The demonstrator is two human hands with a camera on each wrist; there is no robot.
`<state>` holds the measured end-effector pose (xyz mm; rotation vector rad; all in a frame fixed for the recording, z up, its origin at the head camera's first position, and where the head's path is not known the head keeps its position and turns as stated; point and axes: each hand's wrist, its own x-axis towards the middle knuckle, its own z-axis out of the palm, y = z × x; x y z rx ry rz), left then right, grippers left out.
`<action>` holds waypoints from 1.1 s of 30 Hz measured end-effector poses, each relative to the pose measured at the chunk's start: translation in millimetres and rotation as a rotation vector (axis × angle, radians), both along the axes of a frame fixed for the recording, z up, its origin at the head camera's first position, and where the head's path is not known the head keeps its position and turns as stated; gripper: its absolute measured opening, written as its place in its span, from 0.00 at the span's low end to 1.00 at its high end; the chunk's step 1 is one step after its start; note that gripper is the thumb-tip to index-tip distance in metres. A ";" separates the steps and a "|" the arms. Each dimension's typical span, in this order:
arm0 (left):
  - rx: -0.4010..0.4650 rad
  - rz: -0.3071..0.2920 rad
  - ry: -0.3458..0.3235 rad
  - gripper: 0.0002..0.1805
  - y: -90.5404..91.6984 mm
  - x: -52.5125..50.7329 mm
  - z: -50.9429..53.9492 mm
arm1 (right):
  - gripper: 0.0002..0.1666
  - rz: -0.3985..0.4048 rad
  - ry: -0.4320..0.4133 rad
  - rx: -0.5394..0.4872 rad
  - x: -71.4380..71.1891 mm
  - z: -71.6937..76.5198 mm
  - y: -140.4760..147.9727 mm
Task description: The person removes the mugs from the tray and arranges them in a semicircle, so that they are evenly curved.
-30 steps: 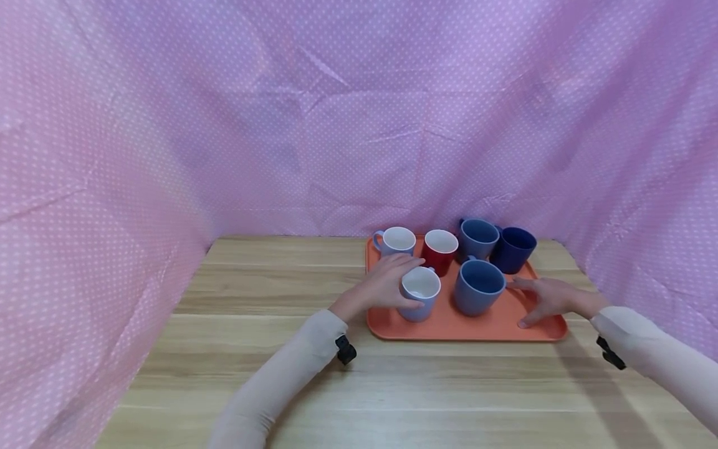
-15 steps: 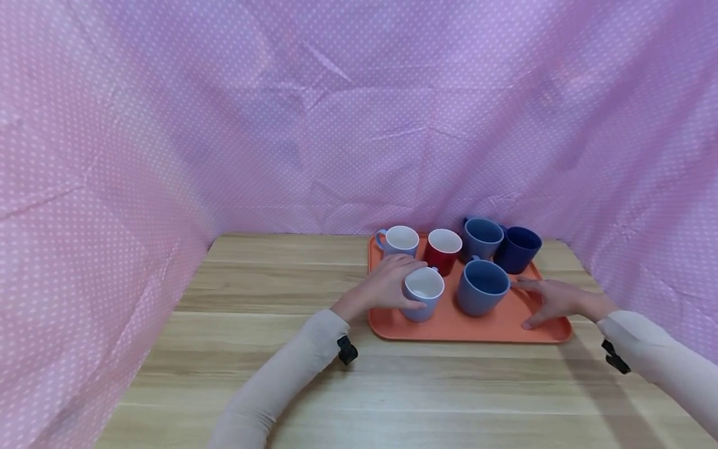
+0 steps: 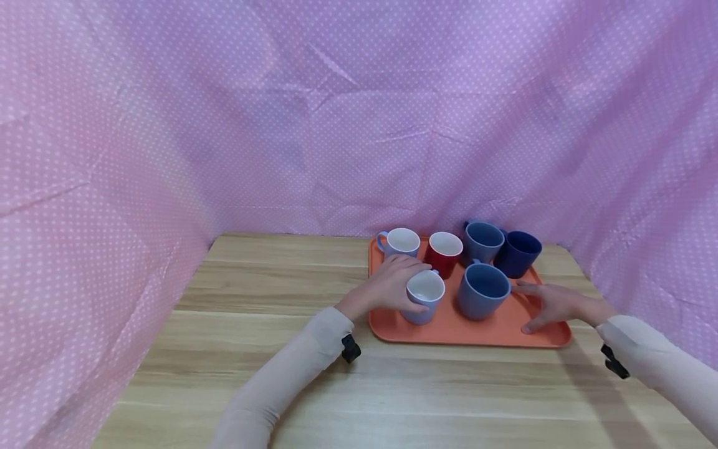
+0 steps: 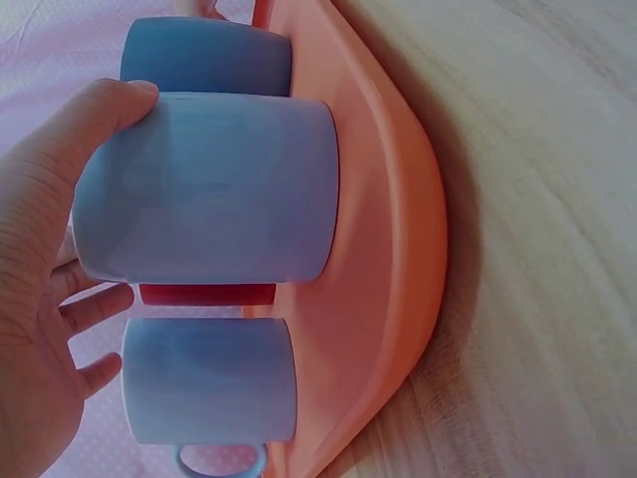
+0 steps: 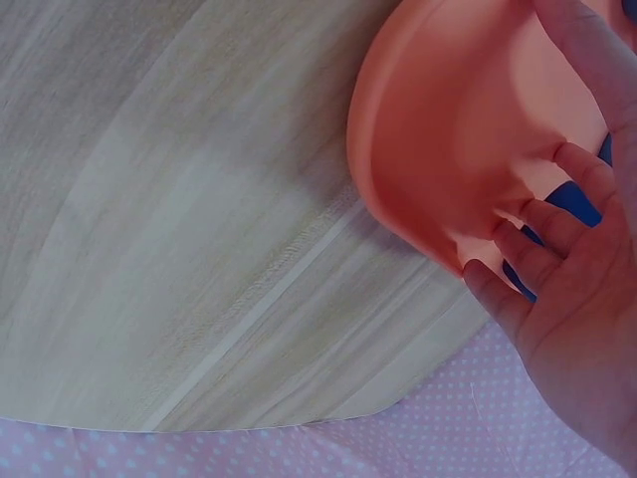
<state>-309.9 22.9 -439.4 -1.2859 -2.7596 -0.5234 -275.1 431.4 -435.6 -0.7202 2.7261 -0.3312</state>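
Note:
My left hand [image 3: 395, 284] holds a light-blue mug [image 3: 422, 309] with a white inside by its near side. In the left wrist view the thumb [image 4: 105, 115] lies at that mug's rim, and the mug [image 4: 209, 189] stands on the orange tray [image 4: 398, 249]. Across the tray, my right hand [image 3: 555, 304] has its fingers spread, holding nothing. Its fingertips are low over the tray's right end, close beside a grey-blue mug [image 3: 477, 302]. From the right wrist camera, the fingers [image 5: 542, 224] reach down to the tray [image 5: 428, 149]; contact is hard to tell.
Along the tray's back row stand another light-blue mug [image 3: 402, 242], a red mug [image 3: 440, 262], a second grey-blue mug [image 3: 483, 244] and a dark-blue mug [image 3: 515, 257]. The tray lies on a wooden table [image 3: 269, 299]. Pink dotted cloth [image 3: 336, 125] hangs behind and at the sides.

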 end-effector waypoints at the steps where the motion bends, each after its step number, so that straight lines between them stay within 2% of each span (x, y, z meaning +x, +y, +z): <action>1: -0.007 0.002 0.005 0.47 0.6 0.1 0.1 | 0.57 0.003 0.003 -0.001 0.2 -0.1 0.0; 7: -0.028 -0.001 0.037 0.45 4.4 -1.3 1.4 | 0.57 -0.006 -0.015 0.010 0.7 0.2 -1.0; 15: -0.023 -0.001 0.016 0.43 6.0 -2.2 4.3 | 0.55 0.004 -0.010 0.010 0.7 0.7 -1.0; 18: -0.043 0.003 0.010 0.44 7.7 -2.3 8.6 | 0.55 0.000 -0.015 0.008 0.0 2.1 -1.5; 24: -0.141 -0.019 0.047 0.43 15.4 -4.8 17.0 | 0.57 -0.022 -0.028 0.015 0.7 3.9 -2.3; 33: -0.265 -0.075 -0.009 0.43 26.0 -7.9 38.0 | 0.56 -0.002 -0.013 0.008 1.0 2.0 -1.7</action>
